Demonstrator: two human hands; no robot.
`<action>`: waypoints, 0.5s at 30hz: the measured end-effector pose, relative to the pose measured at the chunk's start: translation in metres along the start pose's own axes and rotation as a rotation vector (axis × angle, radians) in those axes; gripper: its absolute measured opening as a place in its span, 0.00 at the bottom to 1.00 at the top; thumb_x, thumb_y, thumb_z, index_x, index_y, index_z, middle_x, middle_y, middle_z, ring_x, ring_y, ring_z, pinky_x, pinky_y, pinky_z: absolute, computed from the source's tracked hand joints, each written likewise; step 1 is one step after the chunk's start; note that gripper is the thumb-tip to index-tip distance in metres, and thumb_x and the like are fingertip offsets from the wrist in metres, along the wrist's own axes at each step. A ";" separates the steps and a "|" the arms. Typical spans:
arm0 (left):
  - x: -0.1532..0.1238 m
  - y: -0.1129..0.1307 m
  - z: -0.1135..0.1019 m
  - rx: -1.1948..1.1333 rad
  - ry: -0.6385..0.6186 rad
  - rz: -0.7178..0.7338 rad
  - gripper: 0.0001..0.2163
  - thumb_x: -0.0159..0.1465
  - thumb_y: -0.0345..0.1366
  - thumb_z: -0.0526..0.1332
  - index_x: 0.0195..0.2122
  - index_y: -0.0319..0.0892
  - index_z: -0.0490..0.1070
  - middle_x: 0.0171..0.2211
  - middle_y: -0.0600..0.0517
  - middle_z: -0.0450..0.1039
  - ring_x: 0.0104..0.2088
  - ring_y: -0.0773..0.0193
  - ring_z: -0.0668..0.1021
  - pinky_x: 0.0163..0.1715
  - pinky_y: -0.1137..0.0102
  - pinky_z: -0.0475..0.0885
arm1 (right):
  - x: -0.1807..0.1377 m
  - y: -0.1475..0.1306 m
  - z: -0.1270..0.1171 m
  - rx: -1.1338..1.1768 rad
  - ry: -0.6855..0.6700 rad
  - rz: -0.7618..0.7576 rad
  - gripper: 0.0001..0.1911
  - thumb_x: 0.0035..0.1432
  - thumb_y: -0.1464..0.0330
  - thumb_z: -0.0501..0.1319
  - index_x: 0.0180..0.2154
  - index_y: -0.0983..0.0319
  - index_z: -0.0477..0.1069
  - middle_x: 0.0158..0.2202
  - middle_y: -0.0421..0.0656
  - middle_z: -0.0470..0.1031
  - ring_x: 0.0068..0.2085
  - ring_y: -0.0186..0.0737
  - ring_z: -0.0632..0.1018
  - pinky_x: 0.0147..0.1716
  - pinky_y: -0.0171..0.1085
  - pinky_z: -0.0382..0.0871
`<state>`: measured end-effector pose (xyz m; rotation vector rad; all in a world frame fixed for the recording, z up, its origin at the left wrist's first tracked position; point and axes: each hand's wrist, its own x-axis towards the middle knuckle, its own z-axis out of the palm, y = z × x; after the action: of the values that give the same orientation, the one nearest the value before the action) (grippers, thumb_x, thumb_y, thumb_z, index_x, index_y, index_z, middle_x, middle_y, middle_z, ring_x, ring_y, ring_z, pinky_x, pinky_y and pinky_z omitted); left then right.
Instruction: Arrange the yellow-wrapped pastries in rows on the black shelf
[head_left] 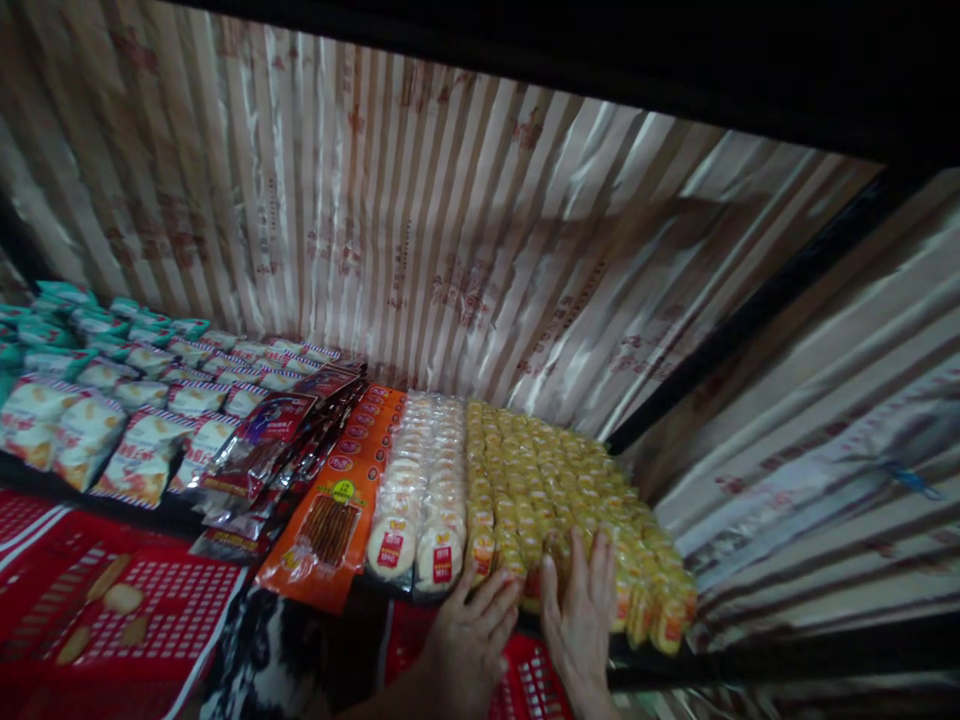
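Observation:
My left hand (471, 632) rests at the front of the rows of small yellow-wrapped snack packs (540, 480), its fingers stretched toward the nearest packs. To its right, my right hand (581, 610) lies with fingers extended against the front of the same yellow rows. Neither hand appears to hold a pack. Left of the yellow rows stand two rows of clear-wrapped round white crackers (415, 500) with red labels. A flat orange snack packet (330, 515) lies beside the crackers.
Dark red packets (262, 440) are piled left of the orange one. White-and-blue snack bags (142, 450) and green bags (52, 330) fill the shelf's left. Below are a red basket (150, 610) and another red basket (529, 680). A printed, ribbed sheet (375, 200) backs the shelf; a dark post (750, 310) slants at right.

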<state>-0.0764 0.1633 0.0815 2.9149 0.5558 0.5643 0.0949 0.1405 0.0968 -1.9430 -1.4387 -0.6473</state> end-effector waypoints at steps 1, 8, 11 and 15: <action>0.000 -0.001 0.003 0.007 0.009 0.008 0.23 0.66 0.41 0.44 0.59 0.34 0.55 0.63 0.46 0.49 0.63 0.59 0.51 0.60 0.56 0.49 | -0.009 0.002 0.003 -0.042 0.024 0.008 0.32 0.61 0.56 0.42 0.63 0.64 0.44 0.65 0.51 0.38 0.64 0.56 0.44 0.56 0.57 0.49; -0.003 -0.011 0.018 0.033 0.055 0.047 0.23 0.67 0.42 0.42 0.60 0.37 0.53 0.64 0.50 0.46 0.64 0.61 0.46 0.61 0.60 0.45 | -0.029 0.019 0.034 -0.216 0.060 0.040 0.31 0.62 0.58 0.41 0.63 0.63 0.44 0.64 0.56 0.44 0.63 0.58 0.48 0.54 0.58 0.51; -0.002 -0.013 0.016 0.019 0.062 0.045 0.22 0.67 0.41 0.42 0.60 0.38 0.52 0.64 0.51 0.45 0.64 0.62 0.45 0.61 0.60 0.42 | -0.028 0.024 0.044 -0.221 0.122 0.005 0.29 0.62 0.59 0.41 0.62 0.64 0.48 0.63 0.57 0.48 0.63 0.59 0.49 0.53 0.60 0.51; -0.002 -0.014 0.010 0.001 0.060 0.039 0.22 0.67 0.41 0.42 0.61 0.39 0.50 0.64 0.52 0.43 0.64 0.63 0.44 0.62 0.60 0.39 | -0.027 0.025 0.050 -0.210 0.157 -0.021 0.28 0.62 0.58 0.42 0.60 0.65 0.53 0.62 0.58 0.49 0.62 0.59 0.51 0.52 0.60 0.52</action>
<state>-0.0785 0.1748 0.0691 2.9243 0.5079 0.6579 0.1120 0.1539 0.0387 -1.9861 -1.3402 -0.9728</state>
